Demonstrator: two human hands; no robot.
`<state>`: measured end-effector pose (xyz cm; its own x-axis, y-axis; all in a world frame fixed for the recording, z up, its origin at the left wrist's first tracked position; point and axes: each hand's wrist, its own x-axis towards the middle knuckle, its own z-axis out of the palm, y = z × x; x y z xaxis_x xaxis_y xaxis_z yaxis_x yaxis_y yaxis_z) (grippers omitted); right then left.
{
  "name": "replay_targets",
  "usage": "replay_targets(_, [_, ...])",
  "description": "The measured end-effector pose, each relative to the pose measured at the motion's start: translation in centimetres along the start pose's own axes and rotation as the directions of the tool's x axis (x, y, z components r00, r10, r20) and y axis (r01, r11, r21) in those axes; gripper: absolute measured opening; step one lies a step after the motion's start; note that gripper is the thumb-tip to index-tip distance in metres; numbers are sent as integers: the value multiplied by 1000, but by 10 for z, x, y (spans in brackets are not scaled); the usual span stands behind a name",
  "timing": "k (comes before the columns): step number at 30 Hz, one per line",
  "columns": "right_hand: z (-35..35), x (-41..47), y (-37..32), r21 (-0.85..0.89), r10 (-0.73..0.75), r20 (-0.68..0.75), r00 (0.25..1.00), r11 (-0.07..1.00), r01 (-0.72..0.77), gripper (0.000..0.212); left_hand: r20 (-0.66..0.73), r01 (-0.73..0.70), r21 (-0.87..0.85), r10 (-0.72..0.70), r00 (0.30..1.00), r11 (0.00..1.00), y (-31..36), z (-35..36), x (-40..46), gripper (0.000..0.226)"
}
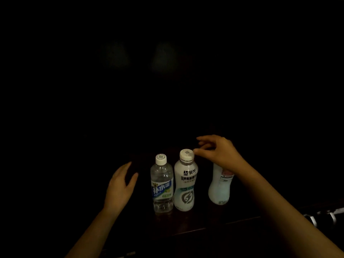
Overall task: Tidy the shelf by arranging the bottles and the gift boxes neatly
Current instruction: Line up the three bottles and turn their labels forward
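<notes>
Above three upright bottles (186, 181), left hand (119, 187) spread empty, right hand (219, 153) loosely open, holding nothing

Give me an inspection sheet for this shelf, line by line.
Surface: dark wooden shelf, mostly in shadow.
Job's things: clear water bottle and white electrolyte drink bottle upright side by side; third white bottle upright, apart to the right. No gift boxes seen.
Clutter: striped object at right edge, unidentifiable.
Grips: left hand open, empty; right hand open beside the white bottle's cap, contact unclear.
Cables: nothing seen.
Surroundings: too dark to tell.
</notes>
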<state>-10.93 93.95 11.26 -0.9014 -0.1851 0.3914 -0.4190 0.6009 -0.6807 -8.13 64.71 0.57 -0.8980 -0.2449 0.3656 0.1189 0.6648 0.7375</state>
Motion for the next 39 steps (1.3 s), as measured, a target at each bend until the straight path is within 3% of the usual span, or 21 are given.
replay_targets(4, [-32, -2, 15, -334, -47, -93, 995, 943, 13, 43, 98, 183, 516, -270, 958, 837, -42, 18, -23, 65])
replay_targets(6, [-40, -5, 24, -445, -42, -106, 993, 895, -10, 43, 112, 189, 612, -320, 941, 768, -47, 32, -33, 65])
replay_targets(9, [-47, -8, 34, -421, 30, -41, 999, 906, -45, 38, 128, 180, 707, -374, 919, 684, -48, 44, -38, 63])
replay_targets(12, [-50, -8, 38, -348, 71, -9, 997, 935, -69, 29, 148, 163, 714, -375, 915, 680, -52, 44, -35, 63])
replay_targets(15, [-50, -7, 39, -323, 77, 9, 997, 944, -70, 37, 167, 149, 695, -359, 918, 703, -54, 42, -38, 63])
replay_targets(18, [-53, -3, 34, -115, 107, 220, 970, 990, -83, 43, 168, 149, 694, -360, 918, 705, -53, 41, -39, 63])
replay_targets(20, [-52, -1, 29, -92, 104, 277, 955, 992, -82, 50, 168, 153, 695, -366, 915, 702, -51, 40, -39, 63])
replay_targets(24, [-40, -3, 27, -321, 48, 24, 999, 946, -38, 60, 177, 146, 694, -363, 915, 705, -51, 39, -39, 63])
replay_targets(26, [-39, -5, 29, -293, 46, -31, 998, 955, -53, 55, 180, 141, 690, -358, 916, 710, -51, 39, -39, 63])
replay_targets(35, [-59, -12, 35, -22, 63, 126, 990, 998, -61, 70, 168, 143, 689, -349, 922, 710, -60, 42, -38, 64])
replay_targets(37, [-59, -11, 35, -59, 53, 147, 988, 997, -45, 65, 170, 141, 683, -344, 924, 716, -61, 42, -38, 64])
replay_targets(39, [-55, -12, 37, -156, 69, 82, 994, 986, -56, 60, 173, 139, 679, -341, 924, 721, -61, 41, -38, 64])
